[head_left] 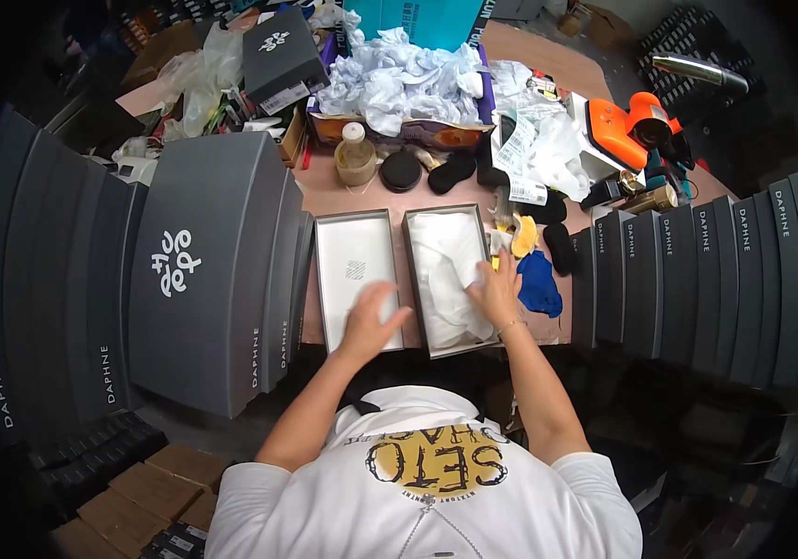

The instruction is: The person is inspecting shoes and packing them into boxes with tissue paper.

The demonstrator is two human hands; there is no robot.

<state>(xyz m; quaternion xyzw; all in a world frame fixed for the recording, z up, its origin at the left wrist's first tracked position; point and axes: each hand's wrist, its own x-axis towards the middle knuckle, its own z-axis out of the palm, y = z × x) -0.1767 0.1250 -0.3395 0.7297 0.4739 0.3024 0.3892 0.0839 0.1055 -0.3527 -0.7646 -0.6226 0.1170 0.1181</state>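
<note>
A shallow grey box lid (332,244) with a white inside lies on the table in front of me. Close by on its right is a grey shoebox (409,270) filled with crumpled white tissue paper (441,256); whatever the paper may cover is hidden. My left hand (373,321), slightly blurred, hovers over the lower right part of the lid, its thumb apart from the fingers and nothing in it. At the shoebox's right edge my right hand (498,291) has its fingers stretched out and its thumb against the tissue paper.
Stacked grey shoeboxes (203,270) wall in the left side; a row of them (697,279) stands right. Behind are a bottle (355,158), a round black tin (401,171) and a bin of crumpled paper (399,79). Blue (539,284) and yellow cloths (524,238) lie beside my right hand.
</note>
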